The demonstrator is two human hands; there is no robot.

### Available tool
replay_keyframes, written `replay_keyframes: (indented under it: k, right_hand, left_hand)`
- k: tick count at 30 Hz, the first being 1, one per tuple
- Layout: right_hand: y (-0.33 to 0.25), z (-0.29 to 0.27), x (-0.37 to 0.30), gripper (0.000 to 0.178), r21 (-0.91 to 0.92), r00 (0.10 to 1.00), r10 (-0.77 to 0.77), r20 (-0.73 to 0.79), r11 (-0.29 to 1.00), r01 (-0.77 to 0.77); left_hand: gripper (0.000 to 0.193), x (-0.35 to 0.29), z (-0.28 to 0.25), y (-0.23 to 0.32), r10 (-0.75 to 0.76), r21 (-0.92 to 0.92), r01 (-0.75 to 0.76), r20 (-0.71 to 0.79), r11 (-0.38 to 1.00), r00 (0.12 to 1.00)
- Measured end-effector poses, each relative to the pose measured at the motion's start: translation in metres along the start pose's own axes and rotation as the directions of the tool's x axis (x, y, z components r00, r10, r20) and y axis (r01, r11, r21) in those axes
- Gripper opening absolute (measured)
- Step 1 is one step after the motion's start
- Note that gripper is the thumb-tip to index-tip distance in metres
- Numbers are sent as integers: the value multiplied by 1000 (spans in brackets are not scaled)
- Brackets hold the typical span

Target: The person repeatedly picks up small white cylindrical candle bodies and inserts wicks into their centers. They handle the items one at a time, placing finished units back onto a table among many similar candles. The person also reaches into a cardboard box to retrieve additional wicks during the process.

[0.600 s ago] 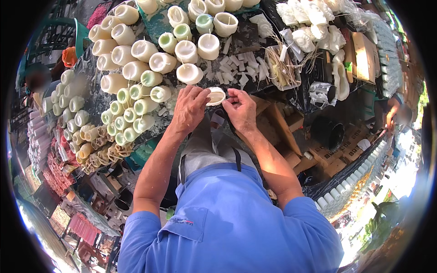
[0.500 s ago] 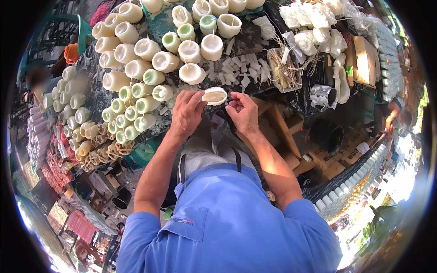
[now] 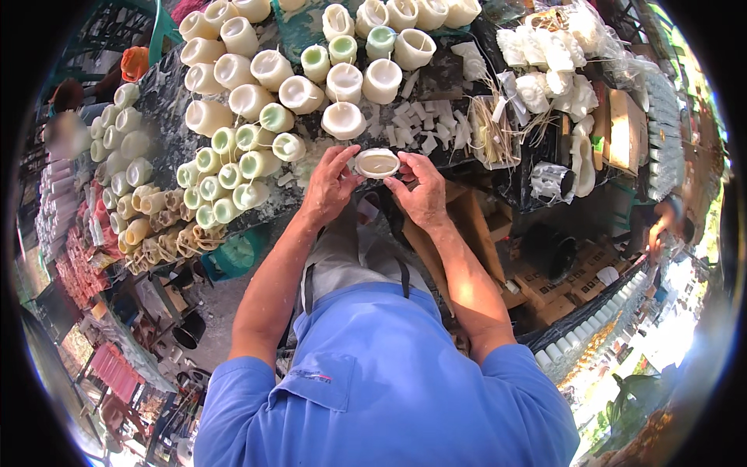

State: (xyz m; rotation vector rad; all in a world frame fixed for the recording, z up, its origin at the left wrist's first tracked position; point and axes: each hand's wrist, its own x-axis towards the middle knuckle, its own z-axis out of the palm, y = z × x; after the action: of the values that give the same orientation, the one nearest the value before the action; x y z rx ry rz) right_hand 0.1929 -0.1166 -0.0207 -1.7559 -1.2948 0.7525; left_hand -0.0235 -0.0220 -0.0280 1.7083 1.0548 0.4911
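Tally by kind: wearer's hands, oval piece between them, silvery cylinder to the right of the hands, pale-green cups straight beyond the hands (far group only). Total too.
Hands: 2 (left hand, right hand)
Oval piece: 1
Silvery cylinder: 1
Pale-green cups: 3
Total: 7

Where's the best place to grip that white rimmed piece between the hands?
Likely the outer rim of the white piece, at its left and right ends, approaching from both sides: it looks oval, longest across, and that leaves its hollow, facing the camera, untouched.
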Motion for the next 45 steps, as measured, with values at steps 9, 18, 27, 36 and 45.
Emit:
replay_keyframes:
  k: [9,18,27,36,45]
  right_hand:
    - [55,-32,37,19,-404,958,26,-285,903,-145]
    - [49,-1,101,23,-746,953,245,-177,598,-293]
    - [57,-3,101,15,-719,958,154,-241,634,-283]
    - [57,5,93,13,-582,998,-60,21,811,61]
    - [66,25,85,19,-644,976,-208,60,739,198]
  left_hand:
    - [46,1,-7,15,104,120,-102,-13,988,994]
    - [33,-3,-6,13,147,182,-128,-98,975,984]
    - [28,1,0,16,261,201,-235,-113,951,959]
    - [13,23,7,22,389,260,-362,-58,895,919]
    - [12,29,6,23,360,223,-334,-90,916,928]
